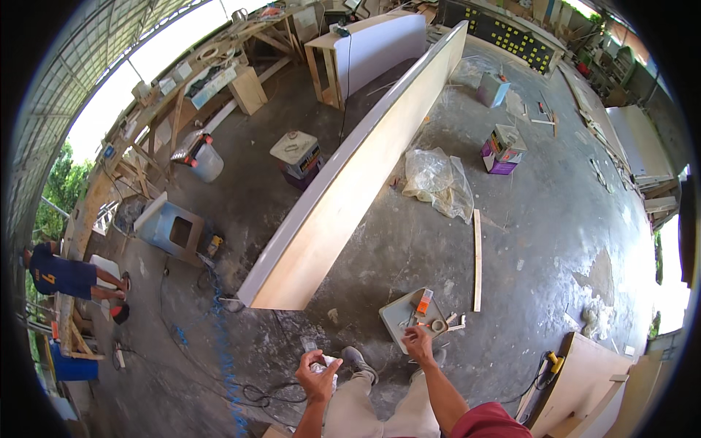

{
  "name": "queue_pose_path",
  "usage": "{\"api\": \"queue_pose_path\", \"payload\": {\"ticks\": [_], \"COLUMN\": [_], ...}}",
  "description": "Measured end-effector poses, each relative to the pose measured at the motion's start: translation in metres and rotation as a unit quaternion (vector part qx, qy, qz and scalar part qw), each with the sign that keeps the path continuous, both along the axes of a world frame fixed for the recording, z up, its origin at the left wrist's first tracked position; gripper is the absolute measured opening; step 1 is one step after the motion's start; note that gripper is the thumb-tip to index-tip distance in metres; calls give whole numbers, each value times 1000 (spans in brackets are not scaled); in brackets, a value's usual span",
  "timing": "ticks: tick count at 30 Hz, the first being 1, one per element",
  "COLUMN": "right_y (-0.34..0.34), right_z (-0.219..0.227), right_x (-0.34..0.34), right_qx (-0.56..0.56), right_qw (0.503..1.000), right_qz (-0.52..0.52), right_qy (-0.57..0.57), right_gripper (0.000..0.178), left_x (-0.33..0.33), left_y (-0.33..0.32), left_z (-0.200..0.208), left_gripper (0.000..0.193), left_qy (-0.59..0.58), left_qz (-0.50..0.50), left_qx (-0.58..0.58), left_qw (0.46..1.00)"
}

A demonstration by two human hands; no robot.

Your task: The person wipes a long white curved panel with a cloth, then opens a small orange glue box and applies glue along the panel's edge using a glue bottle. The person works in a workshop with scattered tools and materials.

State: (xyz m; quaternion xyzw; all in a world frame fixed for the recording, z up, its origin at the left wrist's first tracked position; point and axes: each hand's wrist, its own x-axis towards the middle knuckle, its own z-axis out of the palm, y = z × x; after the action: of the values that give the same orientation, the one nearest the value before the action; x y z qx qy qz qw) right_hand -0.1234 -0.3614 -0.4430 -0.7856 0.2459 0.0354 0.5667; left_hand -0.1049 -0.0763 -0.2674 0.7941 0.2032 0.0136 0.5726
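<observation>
My left hand (316, 374) is closed around a crumpled white cloth or paper (333, 365), above my left shoe. Just past its fingertips shows a small, pale, see-through flat piece (309, 343); whether the hand holds it I cannot tell. Over the near edge of a grey tray (394, 315) is my right hand (418, 344), its fingers curled together, and what they hold, if anything, is hidden. In the tray lie an orange-and-white package (423, 301), a roll of tape (437, 325) and scissors (406, 321).
A long pale wooden panel (358, 197) with a grey top edge runs away ahead of me. Metal cans (504, 146), a clear plastic sheet (438, 179) and a wooden strip (477, 259) lie beyond the tray. Cables (263, 398) cross the floor at left; another person (69, 277) stands far left.
</observation>
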Motion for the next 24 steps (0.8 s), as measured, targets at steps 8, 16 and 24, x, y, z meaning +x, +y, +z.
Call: {"api": "queue_pose_path", "payload": {"ticks": [8, 16, 24], "right_y": [125, 104, 77], "right_z": [244, 228, 132], "right_x": [42, 21, -10], "right_qx": [21, -1, -19], "right_qw": [925, 961, 970], "right_qz": [272, 173, -235], "right_qy": [-263, -217, -64], "right_gripper": [52, 39, 24], "left_x": [39, 61, 108], "left_y": [4, -22, -76], "left_z": [68, 85, -19], "left_gripper": [55, 57, 51], "left_qy": [-62, -12, 239], "left_qz": [-136, -309, -316], "left_qx": [54, -51, -260], "left_qw": [987, 950, 881]}}
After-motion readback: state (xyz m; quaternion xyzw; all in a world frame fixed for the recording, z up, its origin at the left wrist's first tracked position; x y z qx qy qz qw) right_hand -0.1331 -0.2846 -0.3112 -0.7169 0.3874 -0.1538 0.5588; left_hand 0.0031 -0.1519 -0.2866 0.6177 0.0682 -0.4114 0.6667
